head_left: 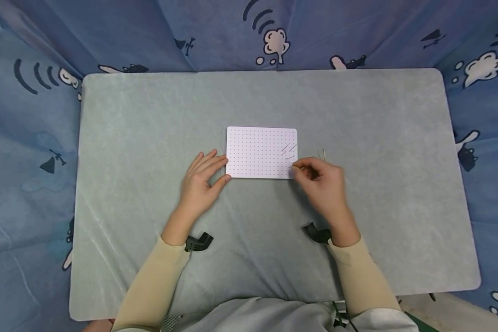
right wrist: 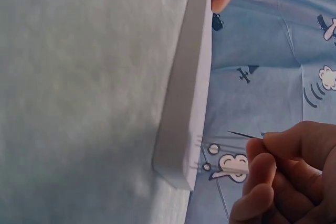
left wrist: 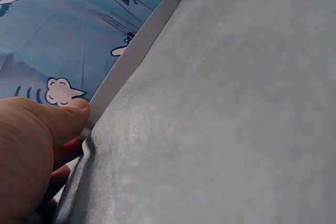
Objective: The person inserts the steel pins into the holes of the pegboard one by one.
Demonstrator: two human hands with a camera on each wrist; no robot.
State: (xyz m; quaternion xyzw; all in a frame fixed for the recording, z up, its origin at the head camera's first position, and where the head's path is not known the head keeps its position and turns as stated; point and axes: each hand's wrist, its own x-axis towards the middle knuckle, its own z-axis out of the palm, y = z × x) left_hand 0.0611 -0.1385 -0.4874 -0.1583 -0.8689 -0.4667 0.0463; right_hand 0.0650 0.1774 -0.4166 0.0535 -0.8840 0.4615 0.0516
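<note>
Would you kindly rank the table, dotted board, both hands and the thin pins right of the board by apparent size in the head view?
Table
Dotted board
Left hand and right hand look alike, so unranked
Thin pins

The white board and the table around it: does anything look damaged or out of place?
Nothing clearly odd stands out. The white board looks whole and lies almost straight on the table. Thin pins lie loose to its right, near the right hand, but they seem set aside rather than dropped.
</note>
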